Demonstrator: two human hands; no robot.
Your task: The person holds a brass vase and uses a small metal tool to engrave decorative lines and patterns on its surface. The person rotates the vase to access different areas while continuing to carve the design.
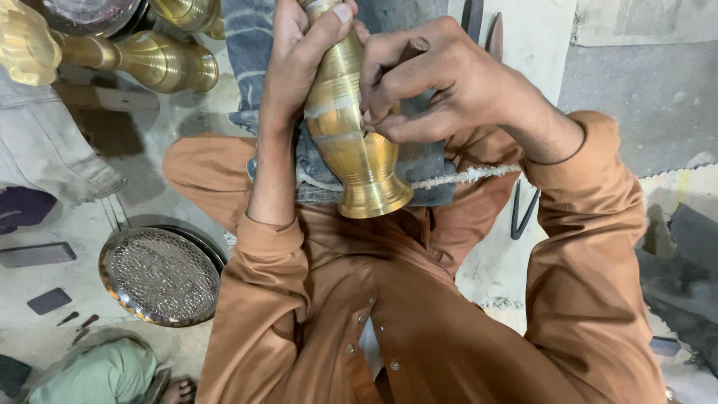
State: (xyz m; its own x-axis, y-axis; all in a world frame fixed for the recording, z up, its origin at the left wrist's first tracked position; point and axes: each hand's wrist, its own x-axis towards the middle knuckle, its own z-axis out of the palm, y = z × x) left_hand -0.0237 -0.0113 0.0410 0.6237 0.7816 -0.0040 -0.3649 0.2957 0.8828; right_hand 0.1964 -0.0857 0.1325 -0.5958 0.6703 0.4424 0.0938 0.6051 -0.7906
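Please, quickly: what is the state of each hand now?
Left hand: closed around the brass vase.
Right hand: fingers closed on a small tool, pressed against the vase.

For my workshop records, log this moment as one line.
left hand: grips polished brass vase | right hand: presses small wooden-handled tool on vase | vase: across lap | nearby: engraved round metal tray

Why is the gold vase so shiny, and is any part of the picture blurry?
Head view: light glints in pale streaks along the brass vase held by the left hand and right hand; the vases at top left glare softly and look slightly blurred; the engraved round tray stays sharp.
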